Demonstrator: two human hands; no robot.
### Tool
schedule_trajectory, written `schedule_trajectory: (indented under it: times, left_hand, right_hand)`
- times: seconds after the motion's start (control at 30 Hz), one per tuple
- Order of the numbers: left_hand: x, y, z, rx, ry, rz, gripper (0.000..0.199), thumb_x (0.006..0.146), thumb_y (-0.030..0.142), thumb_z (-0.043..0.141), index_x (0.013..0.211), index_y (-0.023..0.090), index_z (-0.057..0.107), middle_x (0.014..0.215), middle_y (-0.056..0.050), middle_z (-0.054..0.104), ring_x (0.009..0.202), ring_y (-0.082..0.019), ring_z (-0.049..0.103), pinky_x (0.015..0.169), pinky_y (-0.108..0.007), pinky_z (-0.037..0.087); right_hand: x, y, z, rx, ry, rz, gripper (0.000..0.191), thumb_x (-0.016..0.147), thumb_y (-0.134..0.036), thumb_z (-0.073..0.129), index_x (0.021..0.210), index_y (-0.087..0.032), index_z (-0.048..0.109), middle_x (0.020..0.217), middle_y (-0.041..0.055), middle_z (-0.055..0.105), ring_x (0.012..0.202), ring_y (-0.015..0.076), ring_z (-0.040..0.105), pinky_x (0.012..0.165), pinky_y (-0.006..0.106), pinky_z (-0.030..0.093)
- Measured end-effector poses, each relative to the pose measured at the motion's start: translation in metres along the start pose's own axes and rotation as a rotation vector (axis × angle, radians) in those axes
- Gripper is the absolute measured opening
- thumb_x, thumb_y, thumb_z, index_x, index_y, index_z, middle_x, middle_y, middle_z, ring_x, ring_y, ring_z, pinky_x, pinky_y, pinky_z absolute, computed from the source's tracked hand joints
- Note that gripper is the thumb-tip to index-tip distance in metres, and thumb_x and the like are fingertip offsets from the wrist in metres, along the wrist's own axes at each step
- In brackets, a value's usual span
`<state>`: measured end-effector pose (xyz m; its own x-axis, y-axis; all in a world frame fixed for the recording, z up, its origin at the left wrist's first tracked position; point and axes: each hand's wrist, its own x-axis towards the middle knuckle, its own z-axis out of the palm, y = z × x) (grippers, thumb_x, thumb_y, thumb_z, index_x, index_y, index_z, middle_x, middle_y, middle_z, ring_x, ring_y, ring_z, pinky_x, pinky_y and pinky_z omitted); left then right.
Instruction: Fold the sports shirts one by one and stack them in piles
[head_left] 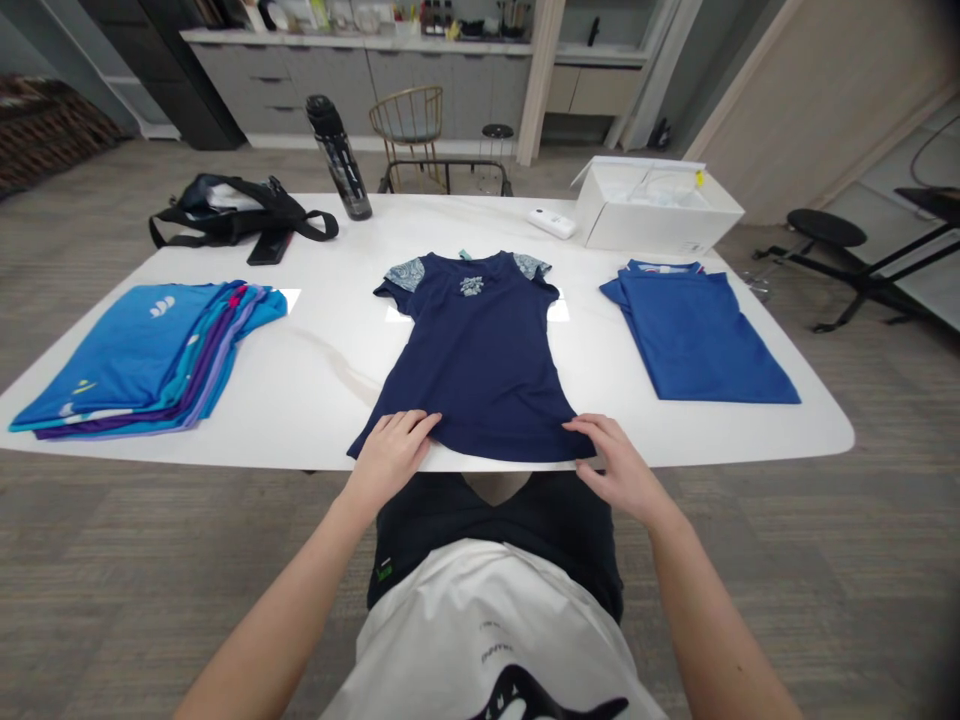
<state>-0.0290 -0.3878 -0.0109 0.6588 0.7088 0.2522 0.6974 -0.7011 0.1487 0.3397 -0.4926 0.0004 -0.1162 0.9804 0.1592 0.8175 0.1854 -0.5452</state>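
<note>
At lower centre, the hem (510,456) would best be handled with light, equal tension at both corners, so the cloth lies flat. The left hand (394,450) arches palm down over one corner; whether its fingers clamp the cloth cannot be told. The right hand (615,465) reaches the other corner, thumb and forefinger apart. The navy shirt (484,350) lies spread mid-frame on the white table (322,400), between folded garments (112,340) at left and a folded blue shirt (709,335) at right.
</note>
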Motion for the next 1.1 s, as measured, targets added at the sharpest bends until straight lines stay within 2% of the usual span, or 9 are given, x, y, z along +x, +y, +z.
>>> schedule_trajectory:
  times: [0.17, 0.33, 0.4, 0.47, 0.57, 0.7, 0.83, 0.93, 1.1]
  left_hand:
    - [-0.004, 0.004, 0.006, 0.004, 0.124, -0.152, 0.035, 0.1, 0.018, 0.042, 0.13, 0.021, 0.06, 0.113, -0.012, 0.067, 0.105, -0.027, 0.064, 0.094, -0.043, 0.049]
    - [0.007, -0.003, 0.005, -0.092, 0.015, -0.261, 0.037, 0.1, 0.012, 0.033, 0.122, 0.021, 0.062, 0.106, -0.008, 0.066, 0.09, -0.021, 0.068, 0.08, -0.033, 0.053]
    - [0.013, -0.01, 0.003, -0.13, -0.043, -0.21, 0.032, 0.103, 0.019, 0.035, 0.121, 0.022, 0.062, 0.106, -0.006, 0.066, 0.087, -0.019, 0.068, 0.077, -0.03, 0.053]
    - [0.018, -0.017, 0.001, -0.164, -0.113, -0.104, 0.026, 0.102, 0.035, 0.047, 0.121, 0.024, 0.062, 0.107, -0.004, 0.065, 0.084, -0.018, 0.069, 0.075, -0.028, 0.054]
    - [0.023, -0.03, -0.004, -0.175, -0.172, 0.012, 0.037, 0.095, 0.049, 0.059, 0.122, 0.025, 0.064, 0.109, -0.005, 0.065, 0.086, -0.018, 0.069, 0.074, -0.028, 0.055]
    - [0.027, -0.042, -0.01, -0.172, -0.16, 0.041, 0.033, 0.102, 0.038, 0.048, 0.126, 0.025, 0.065, 0.111, -0.007, 0.068, 0.095, -0.02, 0.07, 0.082, -0.03, 0.056]
    - [0.025, -0.045, -0.015, -0.198, -0.185, 0.031, 0.041, 0.101, 0.046, 0.048, 0.128, 0.022, 0.067, 0.116, -0.008, 0.074, 0.1, -0.025, 0.072, 0.089, -0.036, 0.058]
    - [0.014, -0.044, -0.021, -0.236, -0.201, 0.01, 0.04, 0.101, 0.045, 0.048, 0.125, 0.021, 0.07, 0.114, -0.009, 0.076, 0.098, -0.025, 0.074, 0.09, -0.038, 0.059]
    - [-0.015, -0.042, -0.038, -0.274, -0.178, -0.007, 0.036, 0.101, 0.028, 0.046, 0.13, 0.024, 0.067, 0.119, -0.007, 0.075, 0.104, -0.023, 0.073, 0.093, -0.038, 0.059]
  right_hand:
    - [0.004, -0.01, 0.019, -0.107, -0.061, -0.018, 0.025, 0.094, -0.031, 0.059, 0.116, -0.029, 0.07, 0.122, 0.0085, 0.065, 0.112, 0.0282, 0.06, 0.094, 0.047, 0.049]
    - [0.006, 0.007, 0.022, -0.093, 0.001, 0.006, 0.023, 0.1, -0.031, 0.05, 0.11, -0.025, 0.071, 0.116, 0.0093, 0.067, 0.108, 0.0269, 0.062, 0.091, 0.045, 0.05]
    - [0.007, 0.012, 0.02, -0.087, 0.015, 0.009, 0.023, 0.1, -0.031, 0.049, 0.108, -0.025, 0.07, 0.115, 0.0092, 0.067, 0.107, 0.0266, 0.063, 0.091, 0.045, 0.05]
    - [0.007, 0.015, 0.018, -0.107, 0.011, 0.001, 0.022, 0.099, -0.031, 0.05, 0.111, -0.025, 0.069, 0.117, 0.0089, 0.067, 0.11, 0.0267, 0.063, 0.092, 0.045, 0.049]
    - [0.008, 0.014, 0.015, -0.16, 0.002, -0.008, 0.028, 0.097, -0.029, 0.054, 0.122, -0.026, 0.064, 0.125, 0.0088, 0.065, 0.116, 0.0275, 0.061, 0.094, 0.045, 0.047]
    - [0.012, 0.012, 0.015, -0.211, 0.016, 0.011, 0.033, 0.097, -0.029, 0.052, 0.129, -0.025, 0.061, 0.128, 0.0099, 0.064, 0.119, 0.0289, 0.059, 0.095, 0.046, 0.047]
    - [0.015, 0.015, 0.018, -0.224, 0.022, 0.007, 0.027, 0.101, -0.028, 0.045, 0.118, -0.024, 0.066, 0.12, 0.0101, 0.067, 0.11, 0.0289, 0.062, 0.092, 0.047, 0.048]
    - [0.011, 0.018, 0.017, -0.203, 0.022, -0.002, 0.028, 0.102, -0.03, 0.044, 0.112, -0.025, 0.069, 0.116, 0.0104, 0.068, 0.107, 0.029, 0.063, 0.091, 0.048, 0.049]
    - [-0.002, 0.02, 0.01, -0.188, -0.009, -0.01, 0.026, 0.098, -0.041, 0.055, 0.115, -0.025, 0.067, 0.118, 0.0108, 0.066, 0.11, 0.0302, 0.062, 0.092, 0.048, 0.05]
